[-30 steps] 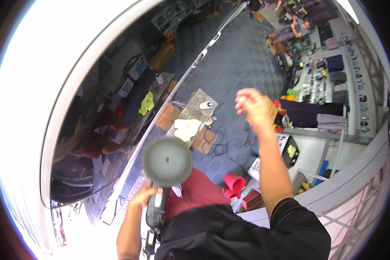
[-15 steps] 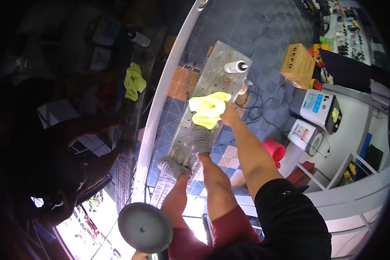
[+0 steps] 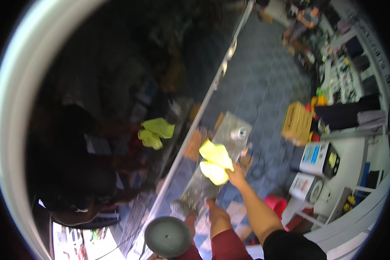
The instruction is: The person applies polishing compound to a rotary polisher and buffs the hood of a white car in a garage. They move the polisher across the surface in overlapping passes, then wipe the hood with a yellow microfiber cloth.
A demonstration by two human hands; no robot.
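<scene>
My right hand (image 3: 236,177) is closed on one edge of a bright yellow cloth (image 3: 214,161), which hangs loosely folded above a perforated metal plank (image 3: 229,120). On the far part of that plank lies or stands a white bottle (image 3: 237,133); blur hides which. Close to me at the bottom is a round grey pad (image 3: 167,237) with a small centre hole. Only a sliver of my left hand (image 3: 157,257) shows under the pad. It appears to hold the pad, though its fingers are mostly hidden.
My feet stand on the plank. Dark glossy glass (image 3: 130,86) along the left reflects the cloth and me. To the right are a cardboard box (image 3: 297,123), white containers (image 3: 313,159) and a pink-red bucket (image 3: 275,206). Cables cross the tiled floor. People are at the far right.
My view has tilted up toward the far end. The cloth has been lifted off the plank by my right hand and looks more spread. The grey pad has shifted right in view.
</scene>
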